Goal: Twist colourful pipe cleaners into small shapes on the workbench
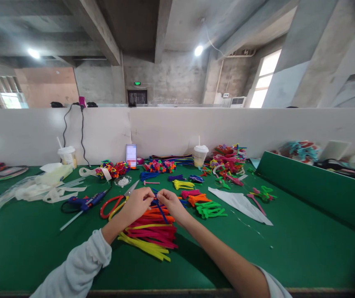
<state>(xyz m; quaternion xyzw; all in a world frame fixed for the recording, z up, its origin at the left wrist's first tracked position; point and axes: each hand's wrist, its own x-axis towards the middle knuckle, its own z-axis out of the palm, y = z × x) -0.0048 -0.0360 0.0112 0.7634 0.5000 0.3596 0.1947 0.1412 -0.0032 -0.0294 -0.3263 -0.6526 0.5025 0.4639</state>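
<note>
A blue pipe cleaner (161,211) is pinched between my two hands over the middle of the table. My left hand (140,200) is closed on its left part, and my right hand (171,203) is closed on the right part, fingertips almost meeting. Below them lies a pile of red pipe cleaners (152,235), with orange ones at the top and yellow pipe cleaners (146,247) at the near side. Scissors (107,207) with red and yellow handles lie left of my left hand. Small bent bundles in orange (197,199) and green (210,210) lie right of my right hand.
A blue glue gun (86,201) and plastic strips (25,188) lie on the left. Cups (200,156) and a phone (131,155) stand along the white partition (171,132). On the right are a white paper piece (239,205) and a green divider (314,186).
</note>
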